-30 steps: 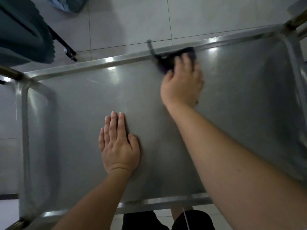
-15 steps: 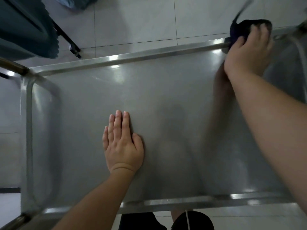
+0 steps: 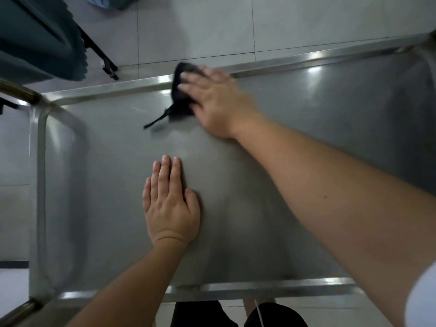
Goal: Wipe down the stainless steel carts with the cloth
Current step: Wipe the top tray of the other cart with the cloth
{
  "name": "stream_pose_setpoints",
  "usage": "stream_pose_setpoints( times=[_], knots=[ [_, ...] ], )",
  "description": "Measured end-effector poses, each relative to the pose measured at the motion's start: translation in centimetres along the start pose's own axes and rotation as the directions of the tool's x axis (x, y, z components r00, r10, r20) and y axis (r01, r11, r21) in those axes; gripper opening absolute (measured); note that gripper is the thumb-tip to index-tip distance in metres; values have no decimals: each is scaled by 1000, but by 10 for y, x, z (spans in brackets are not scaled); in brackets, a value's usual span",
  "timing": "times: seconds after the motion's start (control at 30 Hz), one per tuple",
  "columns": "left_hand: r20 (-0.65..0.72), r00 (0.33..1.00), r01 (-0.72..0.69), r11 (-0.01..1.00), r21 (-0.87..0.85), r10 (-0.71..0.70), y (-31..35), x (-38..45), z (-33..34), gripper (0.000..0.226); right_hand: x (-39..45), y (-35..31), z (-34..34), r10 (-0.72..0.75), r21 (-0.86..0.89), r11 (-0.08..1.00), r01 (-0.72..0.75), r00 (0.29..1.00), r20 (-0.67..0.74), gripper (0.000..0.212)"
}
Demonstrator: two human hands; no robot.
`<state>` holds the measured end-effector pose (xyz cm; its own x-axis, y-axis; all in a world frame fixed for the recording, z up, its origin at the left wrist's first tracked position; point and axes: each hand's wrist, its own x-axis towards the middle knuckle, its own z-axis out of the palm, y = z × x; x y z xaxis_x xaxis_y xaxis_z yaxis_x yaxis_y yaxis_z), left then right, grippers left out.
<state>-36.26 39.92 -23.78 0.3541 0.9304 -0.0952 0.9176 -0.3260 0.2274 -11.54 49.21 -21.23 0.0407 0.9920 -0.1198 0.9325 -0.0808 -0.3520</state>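
The cart [image 3: 306, 128] fills most of the view from above, its flat steel top bordered by a raised rim on every side. The far rim runs from the upper left corner across to the upper right, catching bright glints of light; the near rim runs along the bottom of the view, just above the person's dark trousers [image 3: 203, 315]. At the left end a bent tube handle [image 3: 41, 185] stands along the short edge, reflected in the steel beside it.

The right hand [image 3: 212, 100] lies palm down near the far rim, left of the middle of that edge, fingers spread and pressed flat over the dark cloth [image 3: 180, 95]. The cloth is bunched under the fingertips, its upper part lapping onto the far rim, and a thin strap or loose end trails from it toward the left over the steel. The hand is blurred, so how far the fingers curl around the cloth cannot be told; it presses on it rather than clenching it.

The left hand [image 3: 169, 204] rests flat and empty on the middle of the top, fingers together and pointing away, well apart from the cloth.

Bare steel lies open to the right of the right forearm as far as the right end, and also between the left hand and the handle. Beyond the far rim is pale tiled floor [image 3: 306, 27]. At the upper left a dark teal piece of furniture [image 3: 40, 41] with a black metal leg stands near the cart's corner.
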Motion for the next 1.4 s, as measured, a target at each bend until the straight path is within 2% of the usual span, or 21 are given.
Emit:
stream_pose_setpoints(
  times=[0.07, 0.13, 0.23, 0.3, 0.33, 0.4, 0.47, 0.57, 0.7, 0.83, 0.9, 0.97, 1.03, 1.1, 1.17, 1.3, 1.4],
  knots=[
    [-1, 1000, -7, 1000, -1, 7, 0, 0, 0, 74, -21, 49, -16, 113, -25, 993, -116, 989, -95, 56],
    [1, 1000, -9, 1000, 3, 9, -1, 0, 0, 73, -50, 103, -32, 243, -30, 967, -255, 948, -204, 57],
    [26, 1000, -5, 1000, 4, 5, -1, 0, -2, 73, -110, 184, -54, 506, 51, 855, -515, 810, -296, 60],
    [45, 999, -6, 1000, 4, 6, 0, 1, -3, 74, -154, 226, -65, 652, 102, 747, -656, 695, -303, 64],
    [52, 999, -8, 1000, 3, 8, 0, 1, -3, 74, -175, 240, -69, 683, 110, 720, -686, 671, -289, 65],
    [53, 999, -8, 1000, -4, 8, 1, 1, -4, 74, -205, 251, -70, 688, 112, 720, -685, 683, -245, 65],
    [43, 999, 2, 1000, -15, -1, 2, 1, -6, 74, -221, 243, -66, 685, 135, 726, -674, 692, -229, 64],
    [38, 999, 7, 999, -36, -6, 4, 1, -8, 74, -257, 216, -49, 719, 176, 692, -700, 649, -249, 62],
    [32, 999, 8, 999, -37, -7, 4, 1, -7, 74, -353, 156, -15, 755, 178, 653, -736, 613, -234, 60],
    [27, 1000, 10, 999, -36, -9, 4, -1, -7, 74, -446, 75, 25, 834, 129, 545, -828, 520, -185, 62],
    [30, 999, 17, 999, -34, -16, 4, -1, -8, 74, -449, 36, 40, 858, 150, 508, -848, 481, -182, 63],
    [34, 999, 22, 999, -32, -21, 5, 0, -9, 74, -422, 0, 56, 839, 161, 534, -830, 497, -221, 62],
    [43, 999, 22, 999, -34, -20, 6, 0, -10, 74, -381, -44, 70, 747, 136, 659, -740, 624, -229, 61],
    [50, 998, 28, 999, -28, -27, 7, 0, -10, 74, -348, -82, 81, 624, 109, 781, -615, 763, -172, 63],
    [64, 998, 24, 999, -23, -22, 7, 0, -10, 74, -330, -89, 83, 539, 121, 842, -526, 833, -127, 63],
    [56, 998, 18, 1000, -22, -17, 8, 0, -10, 74, -288, -17, 52, 503, 138, 864, -485, 841, -197, 58],
    [48, 999, 4, 1000, -22, -3, 6, 0, -10, 73, -236, 70, 11, 591, 140, 806, -575, 766, -254, 59]
  ],
)
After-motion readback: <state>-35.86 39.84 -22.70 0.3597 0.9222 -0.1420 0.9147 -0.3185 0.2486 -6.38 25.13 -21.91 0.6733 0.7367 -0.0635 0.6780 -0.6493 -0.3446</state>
